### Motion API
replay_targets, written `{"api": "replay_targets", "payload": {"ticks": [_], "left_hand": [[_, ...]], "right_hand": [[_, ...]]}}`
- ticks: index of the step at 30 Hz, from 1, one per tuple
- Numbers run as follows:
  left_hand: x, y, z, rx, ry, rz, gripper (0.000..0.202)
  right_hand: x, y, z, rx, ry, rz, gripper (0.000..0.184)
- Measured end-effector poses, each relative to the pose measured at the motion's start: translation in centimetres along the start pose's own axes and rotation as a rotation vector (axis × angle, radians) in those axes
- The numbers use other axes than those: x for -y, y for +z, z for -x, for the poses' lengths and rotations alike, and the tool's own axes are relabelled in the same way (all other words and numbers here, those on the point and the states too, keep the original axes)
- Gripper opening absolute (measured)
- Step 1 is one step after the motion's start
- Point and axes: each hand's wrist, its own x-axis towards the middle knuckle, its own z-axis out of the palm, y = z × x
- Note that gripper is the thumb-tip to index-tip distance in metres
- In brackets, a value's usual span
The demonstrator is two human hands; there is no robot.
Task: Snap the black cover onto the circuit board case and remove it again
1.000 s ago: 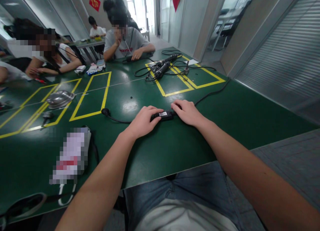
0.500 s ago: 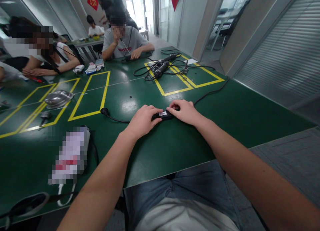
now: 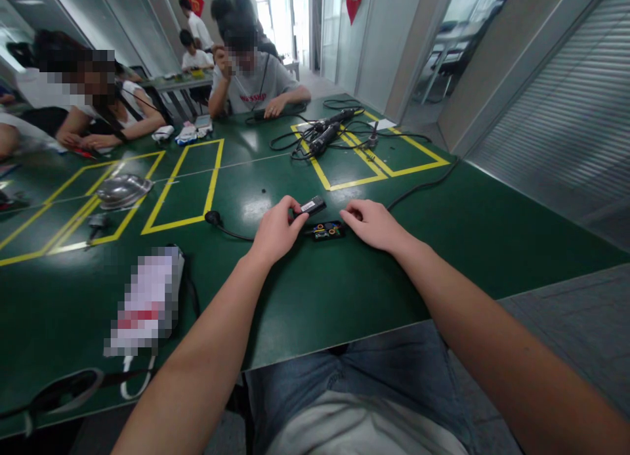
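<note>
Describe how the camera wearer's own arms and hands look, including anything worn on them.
The left hand and right hand are without gloves, and no watch or bracelet shows. The left forearm and right forearm are bare, with no sleeve in view. Between them, a pale top and blue jeans show at the lap.
</note>
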Motion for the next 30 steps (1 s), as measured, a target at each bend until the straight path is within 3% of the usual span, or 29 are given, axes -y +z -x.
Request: {"api": "replay_targets", "payload": {"ticks": [4, 9, 14, 18, 30], "left_hand": [[-0.2, -0.5, 0.0, 0.063, -0.008, -0.205, 0.003], [-1.3, -1.3, 0.3, -0.005, 0.113, -0.289, 0.016], [-2.7, -1.9, 1.0, 0.237, 0.027, -0.425, 0.025], [-3.4, -2.0, 1.3, 0.299, -0.010, -0.478, 0.030], [-2.8, -2.5, 0.9, 0.203, 0.001, -0.359, 0.025]], "right_hand": [[0.0, -0.1, 0.2, 0.016, -0.021, 0.125, 0.040], [0.4, -0.3, 0.4, 0.041, 0.014, 0.199, 0.043], [0.9, -0.5, 0.4, 0.046, 0.030, 0.233, 0.049], [1.2, -0.5, 0.5, 0.037, 0.013, 0.194, 0.047], [0.8, -0.7, 0.6, -0.084, 0.014, 0.024, 0.046]]}}
